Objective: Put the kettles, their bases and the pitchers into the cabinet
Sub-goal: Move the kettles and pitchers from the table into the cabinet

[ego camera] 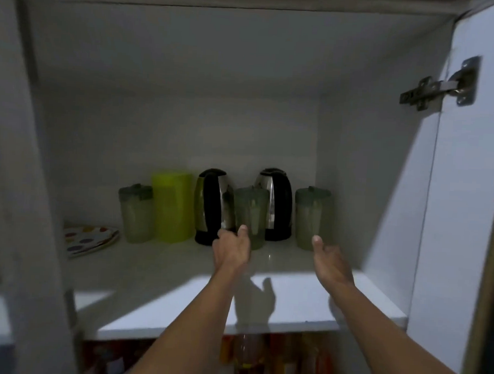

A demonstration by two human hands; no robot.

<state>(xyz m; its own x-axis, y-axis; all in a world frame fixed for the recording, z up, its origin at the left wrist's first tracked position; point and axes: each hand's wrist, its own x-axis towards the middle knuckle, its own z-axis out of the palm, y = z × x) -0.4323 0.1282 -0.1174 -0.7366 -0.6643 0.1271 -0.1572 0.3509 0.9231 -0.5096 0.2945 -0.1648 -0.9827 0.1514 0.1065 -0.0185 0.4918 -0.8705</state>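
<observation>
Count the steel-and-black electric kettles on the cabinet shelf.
2. The left kettle stands right of the lime-yellow plastic pitcher; the right kettle stands partly behind the middle pale-green lidded pitcher. None seems hidden.

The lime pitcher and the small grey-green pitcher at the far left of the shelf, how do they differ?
The lime pitcher is bright yellow-green all over; the far-left pitcher is pale, cloudy green with a darker lid. The lime pitcher is taller and wider than the far-left pitcher. Both stand upright, side by side, on the shelf.

We see shiny metal and glossy black plastic on the left kettle (210,205) and right kettle (279,205). The lime pitcher (172,205) looks like translucent plastic.
</observation>
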